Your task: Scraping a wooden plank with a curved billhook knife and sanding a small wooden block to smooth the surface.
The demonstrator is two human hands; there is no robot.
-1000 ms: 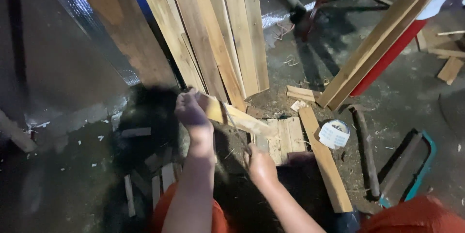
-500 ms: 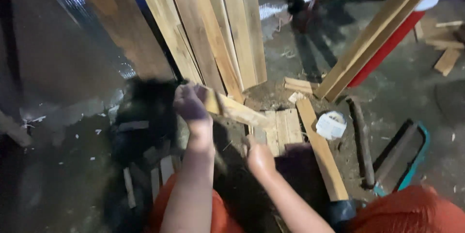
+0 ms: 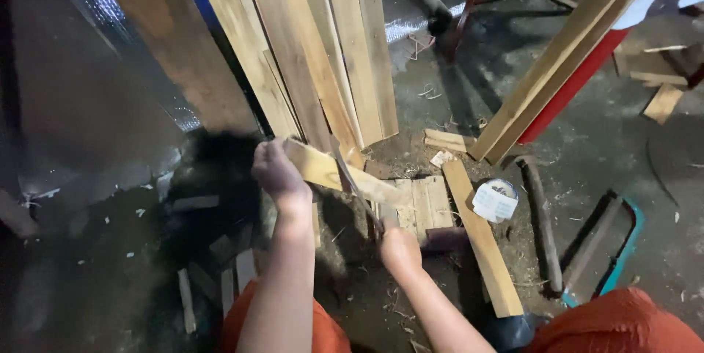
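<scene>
**Wood strip gripped at one end, blade across its middle**

While I look down through the head camera, my left hand (image 3: 275,171) is wrapped as a fist round the upper-left end of a short wood strip (image 3: 339,174), fingers (image 3: 265,166) curled tight over it so that the end of the piece is hidden inside the grip. From that fist the strip runs out to the right and slightly downward, its long axis slanting from upper left to lower right, the free end finishing over a small pallet-like block (image 3: 422,203) on the floor. It is held clear of the ground, in front of the foot of the leaning planks (image 3: 315,45).

My right hand (image 3: 400,248) sits lower and to the right, closed round the handle of a thin dark blade (image 3: 356,184). That tool rises from the hand up and to the left, crossing the strip near its middle; I cannot tell whether the edge touches the wood or only passes in front of it. Its handle is covered by the closed fingers.

Round about on the dirty concrete floor (image 3: 587,148) lie a long flat board (image 3: 480,239) just right of my right hand, a white tape roll (image 3: 495,200) beside it, a dark bar (image 3: 541,225) and a teal-framed saw (image 3: 612,239) farther right. Short offcuts (image 3: 220,265) are scattered below my left forearm.
</scene>
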